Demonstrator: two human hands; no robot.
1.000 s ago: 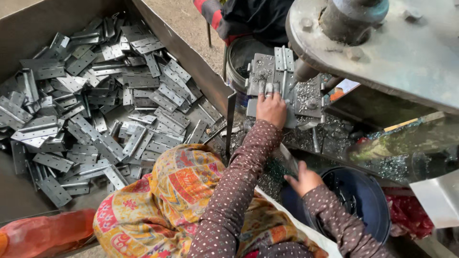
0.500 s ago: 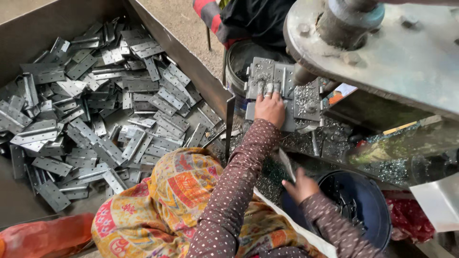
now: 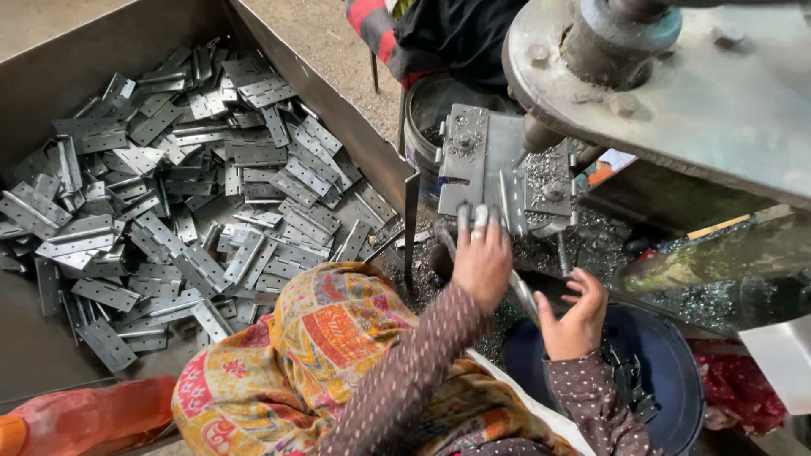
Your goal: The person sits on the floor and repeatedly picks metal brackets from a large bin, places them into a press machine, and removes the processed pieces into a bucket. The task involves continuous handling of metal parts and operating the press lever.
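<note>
My left hand [image 3: 482, 258] reaches forward, its fingers lying flat on the grey metal jig [image 3: 478, 157] of a press, which is dusted with metal chips. My right hand [image 3: 576, 317] hovers lower and to the right, above a dark blue tub [image 3: 672, 382]. Its fingers are curled, and its thumb rests against a narrow grey hinge plate [image 3: 523, 295] that slants between the two hands. Both arms wear dotted brown sleeves. A patterned orange and yellow cloth [image 3: 321, 355] covers my lap.
A large steel bin [image 3: 51, 355] on the left holds several loose hinge plates [image 3: 194, 211]. The press's heavy round plate [image 3: 693, 101] overhangs at top right. Metal shavings [image 3: 718, 295] litter the bench. Another person's red and black sleeve [image 3: 376, 24] shows at the top, above a bucket [image 3: 420, 135].
My right hand has lifted slightly and shifted right with the hinge plate. My left hand stays on the jig, drawn back a little.
</note>
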